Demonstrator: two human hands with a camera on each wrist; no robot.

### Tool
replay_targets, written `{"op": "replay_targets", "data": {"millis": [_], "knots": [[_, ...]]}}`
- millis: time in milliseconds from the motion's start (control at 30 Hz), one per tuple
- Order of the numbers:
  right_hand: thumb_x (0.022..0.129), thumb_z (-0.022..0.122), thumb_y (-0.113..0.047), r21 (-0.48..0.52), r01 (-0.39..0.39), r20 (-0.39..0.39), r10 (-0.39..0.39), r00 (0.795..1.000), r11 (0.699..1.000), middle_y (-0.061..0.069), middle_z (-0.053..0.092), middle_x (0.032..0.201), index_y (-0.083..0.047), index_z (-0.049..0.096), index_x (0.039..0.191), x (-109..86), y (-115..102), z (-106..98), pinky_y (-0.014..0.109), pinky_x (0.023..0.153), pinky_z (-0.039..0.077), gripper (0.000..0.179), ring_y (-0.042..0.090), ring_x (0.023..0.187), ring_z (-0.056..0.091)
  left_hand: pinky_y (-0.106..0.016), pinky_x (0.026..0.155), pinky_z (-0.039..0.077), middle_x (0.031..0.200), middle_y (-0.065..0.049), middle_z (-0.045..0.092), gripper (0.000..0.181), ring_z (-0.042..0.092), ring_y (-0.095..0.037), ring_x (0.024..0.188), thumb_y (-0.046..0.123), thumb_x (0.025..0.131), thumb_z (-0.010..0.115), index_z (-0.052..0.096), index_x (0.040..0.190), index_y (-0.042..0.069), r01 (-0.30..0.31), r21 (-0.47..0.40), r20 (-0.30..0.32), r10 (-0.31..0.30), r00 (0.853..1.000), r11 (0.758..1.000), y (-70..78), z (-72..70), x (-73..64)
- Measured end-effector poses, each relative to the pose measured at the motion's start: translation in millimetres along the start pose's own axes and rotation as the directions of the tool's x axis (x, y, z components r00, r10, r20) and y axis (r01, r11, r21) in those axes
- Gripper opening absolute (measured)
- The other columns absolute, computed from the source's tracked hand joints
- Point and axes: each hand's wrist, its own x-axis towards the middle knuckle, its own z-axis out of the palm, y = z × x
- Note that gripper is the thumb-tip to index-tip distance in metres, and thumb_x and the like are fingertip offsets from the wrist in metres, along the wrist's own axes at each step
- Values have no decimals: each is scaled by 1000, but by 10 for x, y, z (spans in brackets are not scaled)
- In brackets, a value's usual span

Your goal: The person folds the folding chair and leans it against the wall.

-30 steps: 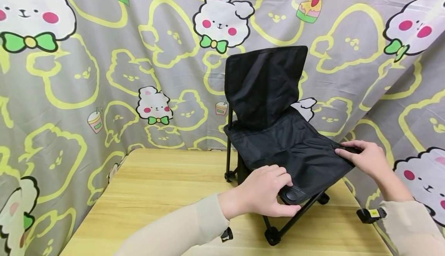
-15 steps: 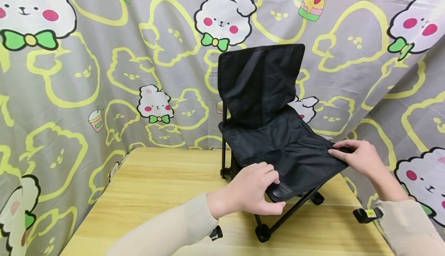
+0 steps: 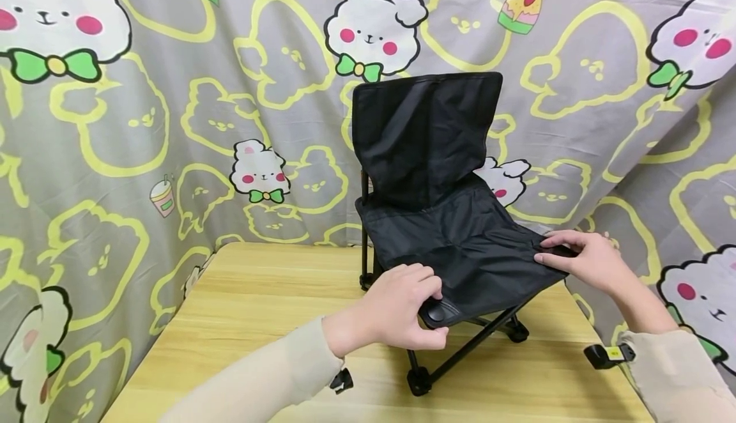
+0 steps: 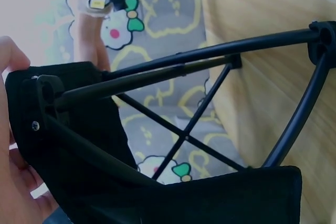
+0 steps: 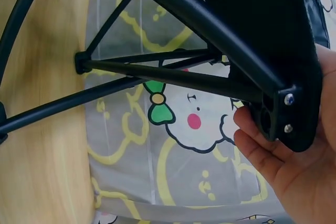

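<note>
A black folding camp chair (image 3: 460, 238) stands unfolded on the wooden table, its backrest (image 3: 425, 138) upright at the back. My left hand (image 3: 397, 305) grips the seat's front left corner beside a round black patch (image 3: 436, 313). In the left wrist view, the thumb and fingers of the left hand (image 4: 21, 190) lie about that corner, by a screwed plastic bracket (image 4: 47, 98). With thumb and fingers, my right hand (image 3: 592, 263) holds the front right corner. The right wrist view shows fingers of the right hand (image 5: 294, 177) next to that corner's bracket (image 5: 278, 108).
The wooden tabletop (image 3: 259, 308) extends to the left of the chair. A grey curtain (image 3: 310, 116) with cartoon prints hangs close behind and along both sides. Crossed metal leg tubes (image 5: 173, 77) run beneath the seat to black feet (image 3: 419, 381). Black wrist devices (image 3: 608, 355) sit at the sleeves.
The chair has shifted to the left across the table, with its front left corner moving most. My left hand has moved left with it, my right hand slightly left. Both keep their hold.
</note>
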Motion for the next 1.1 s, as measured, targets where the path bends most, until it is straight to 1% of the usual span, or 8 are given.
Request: {"op": "replay_targets", "data": {"millis": [167, 233, 467, 633, 800, 900, 1000, 1100], "knots": [[88, 92, -23, 25, 85, -32, -84, 996, 996, -16, 69, 120, -7, 85, 107, -3, -36, 21, -1, 84, 38, 26, -27, 106, 45, -22, 74, 48, 86, 9, 60, 36, 58, -9, 82, 45, 74, 83, 65, 91, 19, 12, -21, 16, -12, 1000, 1000, -71, -73, -58], [87, 93, -20, 32, 118, -33, -117, 993, 992, -21, 67, 115, -8, 85, 106, -10, -48, 24, 0, 84, 40, 24, -24, 104, 49, -22, 74, 47, 87, 8, 60, 35, 58, -9, 82, 43, 74, 82, 65, 91, 18, 20, -36, 19, -20, 1000, 999, -100, -99, -91], [88, 91, -12, 87, 198, 29, -201, 979, 976, -26, 68, 113, -9, 84, 112, -38, -69, -11, -1, 89, 43, 26, -22, 107, 55, -24, 76, 49, 86, 8, 60, 35, 58, -9, 82, 40, 73, 83, 66, 92, 17, 18, -49, -13, -18, 1000, 999, -195, -139, -194], [87, 88, -2, 160, 264, 90, -280, 956, 951, -24, 70, 119, -6, 82, 117, -38, -52, -18, 1, 91, 45, 31, -18, 111, 59, -24, 77, 51, 85, 8, 59, 36, 58, -9, 81, 40, 73, 85, 65, 92, 17, 5, -44, -38, -6, 999, 999, -257, -155, -255], [84, 88, 3, 209, 319, 146, -352, 924, 924, -24, 68, 125, -3, 79, 123, -40, -56, -12, 11, 77, 47, 40, -11, 107, 62, -23, 76, 50, 84, 8, 59, 36, 57, -9, 79, 39, 72, 86, 65, 90, 16, -13, -35, -58, 11, 998, 999, -323, -208, -323], [83, 90, 0, 189, 318, 178, -351, 919, 929, -26, 66, 127, -6, 79, 126, -49, -99, -12, 13, 75, 46, 44, -10, 106, 60, -22, 76, 49, 83, 8, 59, 36, 57, -9, 78, 38, 71, 87, 64, 88, 16, -18, -35, -60, 16, 998, 999, -366, -249, -361], [83, 91, -3, 173, 311, 214, -344, 914, 934, -26, 65, 130, -8, 79, 128, -52, -145, -15, 7, 85, 46, 47, -15, 114, 57, -23, 75, 49, 82, 7, 58, 36, 57, -9, 77, 37, 71, 87, 63, 88, 16, -29, -40, -66, 27, 997, 999, -411, -289, -401], [82, 91, -2, 207, 308, 247, -354, 902, 929, -24, 65, 132, -7, 77, 131, -49, -181, -7, 5, 91, 46, 50, -16, 120, 56, -22, 73, 48, 82, 7, 58, 34, 56, -9, 77, 35, 72, 86, 63, 88, 15, -40, -60, -69, 36, 997, 997, -458, -328, -451]]}}
